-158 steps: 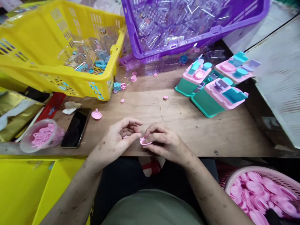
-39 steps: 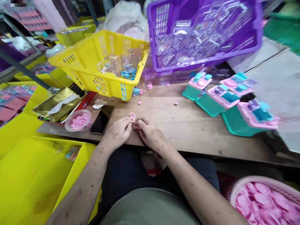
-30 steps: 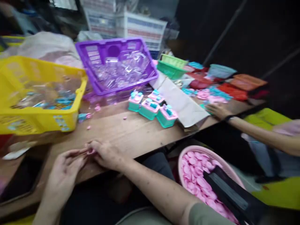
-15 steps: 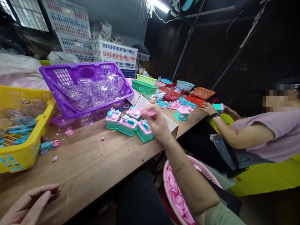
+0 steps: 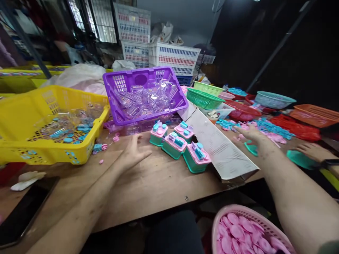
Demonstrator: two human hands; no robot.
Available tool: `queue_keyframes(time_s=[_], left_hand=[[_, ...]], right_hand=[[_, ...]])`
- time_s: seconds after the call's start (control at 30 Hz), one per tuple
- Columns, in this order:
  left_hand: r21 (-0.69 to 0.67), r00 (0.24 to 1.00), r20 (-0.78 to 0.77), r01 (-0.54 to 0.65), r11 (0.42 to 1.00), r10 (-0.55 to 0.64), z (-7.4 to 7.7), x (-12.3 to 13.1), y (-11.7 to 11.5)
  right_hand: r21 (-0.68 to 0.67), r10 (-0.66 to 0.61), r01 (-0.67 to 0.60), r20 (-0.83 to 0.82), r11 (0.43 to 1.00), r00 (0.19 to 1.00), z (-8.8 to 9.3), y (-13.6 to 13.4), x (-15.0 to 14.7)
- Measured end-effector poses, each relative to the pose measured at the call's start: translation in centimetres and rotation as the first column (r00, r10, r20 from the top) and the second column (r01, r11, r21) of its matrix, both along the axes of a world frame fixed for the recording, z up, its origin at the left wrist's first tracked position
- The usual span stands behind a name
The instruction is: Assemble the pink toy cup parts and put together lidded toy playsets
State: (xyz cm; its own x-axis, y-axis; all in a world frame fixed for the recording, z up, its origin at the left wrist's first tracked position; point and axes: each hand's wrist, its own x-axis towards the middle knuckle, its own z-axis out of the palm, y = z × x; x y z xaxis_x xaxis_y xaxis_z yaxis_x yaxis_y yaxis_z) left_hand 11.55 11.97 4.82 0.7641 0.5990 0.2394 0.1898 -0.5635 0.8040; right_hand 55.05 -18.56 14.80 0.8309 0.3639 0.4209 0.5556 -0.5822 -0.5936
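Observation:
My left hand (image 5: 134, 153) hovers over the wooden table with fingers apart, holding nothing. It is just left of several small teal boxes with pink tops (image 5: 174, 144) carrying blue and purple pieces. Across the white cardboard strip (image 5: 215, 143), my right hand (image 5: 253, 135) reaches out with fingers stretched. It is over another teal box (image 5: 251, 148), which the hand and wrist partly hide. Pink and blue pieces (image 5: 274, 127) lie scattered beyond that hand.
A purple basket (image 5: 145, 120) of clear plastic shells and a yellow basket (image 5: 99, 130) stand at the left. A phone (image 5: 23, 211) lies near the front edge. Below the table sits a pink basket (image 5: 215, 225) of pink discs. A co-worker's hand (image 5: 315, 151) is at the far right.
The view has swung left. My right hand has moved from above the teal boxes to the lone box past the cardboard. My left hand has come forward beside the group.

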Motion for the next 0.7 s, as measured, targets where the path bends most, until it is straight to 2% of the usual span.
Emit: queue_keyframes(time_s=[0.07,0.13,0.23,0.27,0.3,0.33,0.4,0.47,0.5,0.6,0.7], left_hand=[[0.013,0.999,0.012,0.03,0.999,-0.03,-0.3,4.8,2.9],[0.007,0.995,0.004,0.099,0.995,-0.099,-0.9,8.7,5.5],[-0.019,0.974,-0.021,0.226,0.974,-0.226,-1.6,11.5,7.9],[-0.03,0.963,-0.033,0.267,0.963,-0.268,-1.7,11.8,8.3],[-0.041,0.951,-0.047,0.303,0.952,-0.305,-1.6,11.9,8.5],[-0.049,0.941,-0.061,0.33,0.943,-0.332,-1.5,12.0,8.7],[-0.045,0.934,-0.084,0.344,0.938,-0.347,-0.8,12.1,8.6],[-0.005,0.949,-0.092,0.304,0.953,-0.303,0.4,12.1,8.2],[0.023,0.959,-0.087,0.274,0.961,-0.271,1.2,11.9,7.9],[0.104,0.978,-0.037,0.207,0.973,-0.204,3.8,9.0,6.6],[0.171,0.986,0.025,0.159,0.972,-0.166,5.1,2.2,4.2]], right_hand=[[-0.045,-0.044,0.041,-0.072,0.998,0.996,1.3,0.2,0.0],[-0.055,0.008,-0.014,-0.109,0.998,0.994,2.6,0.8,-0.9],[-0.095,0.251,-0.259,-0.093,0.961,0.964,3.3,2.5,-4.9],[-0.153,0.379,-0.384,-0.063,0.91,0.923,3.1,3.3,-6.9],[-0.229,0.512,-0.509,-0.052,0.83,0.857,2.7,4.3,-9.1],[-0.313,0.613,-0.6,-0.066,0.737,0.787,2.2,5.3,-11.2],[-0.5,0.713,-0.649,-0.085,0.573,0.696,0.9,7.6,-15.1],[-0.656,0.732,-0.603,-0.11,0.454,0.672,-0.3,9.5,-17.8],[-0.712,0.718,-0.565,-0.124,0.416,0.685,-0.8,10.3,-18.6],[-0.796,0.654,-0.478,-0.142,0.371,0.743,-1.4,11.7,-19.4],[-0.793,0.653,-0.474,-0.13,0.383,0.746,-1.1,12.3,-19.7]])
